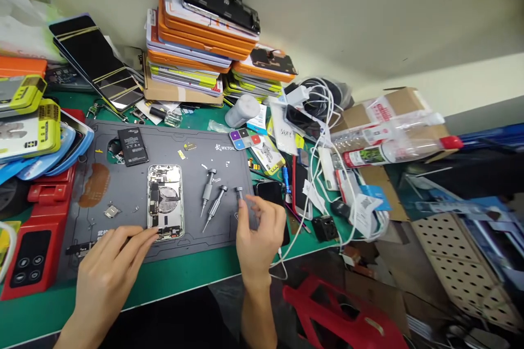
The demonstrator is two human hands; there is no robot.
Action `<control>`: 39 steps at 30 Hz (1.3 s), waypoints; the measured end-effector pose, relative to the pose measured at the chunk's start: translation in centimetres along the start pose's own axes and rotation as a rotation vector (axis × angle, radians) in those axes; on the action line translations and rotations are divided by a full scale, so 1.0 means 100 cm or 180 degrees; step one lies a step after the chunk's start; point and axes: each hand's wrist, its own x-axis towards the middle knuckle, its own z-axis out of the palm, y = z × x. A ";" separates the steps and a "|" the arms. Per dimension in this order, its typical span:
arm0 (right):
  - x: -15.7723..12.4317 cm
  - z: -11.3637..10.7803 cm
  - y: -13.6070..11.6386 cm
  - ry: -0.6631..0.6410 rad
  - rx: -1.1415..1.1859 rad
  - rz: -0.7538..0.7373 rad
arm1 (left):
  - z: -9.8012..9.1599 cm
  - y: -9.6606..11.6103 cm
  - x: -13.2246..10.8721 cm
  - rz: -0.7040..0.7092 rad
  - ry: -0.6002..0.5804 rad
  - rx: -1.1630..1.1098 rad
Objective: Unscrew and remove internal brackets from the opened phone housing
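An opened phone (168, 204) lies on the grey work mat (213, 147), its inner parts bare. My left hand (112, 262) has its fingers together at the phone's lower left corner, gripping the edge; the fingertips partly hide what is there. My right hand (262, 234) is at the right of the mat, thumb and index finger closed near the cap of a small screwdriver (239, 191); the hand hides the rest of it. Two more grey screwdrivers, one left (207, 190) and one right (215, 207), lie between the hands. A black battery (133, 146) rests above the phone.
A red device (35, 251) with buttons stands at the left. Stacked orange boxes (204, 32) line the back wall. At the right are a dark phone (270, 192), tangled white cables (317, 174) and a plastic bottle (403, 151). A small metal part (111, 210) lies left of the opened phone.
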 end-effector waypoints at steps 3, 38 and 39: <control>0.003 0.002 -0.016 -0.0269 0.0115 -0.0014 | -0.005 0.002 -0.005 0.0009 0.0337 -0.0294; -0.003 -0.010 -0.046 -0.0539 0.1246 0.0849 | -0.005 0.010 -0.021 -0.0152 0.0693 -0.0442; -0.007 -0.010 -0.055 -0.0212 0.1723 0.0784 | -0.006 0.010 -0.021 -0.0165 0.0686 -0.0455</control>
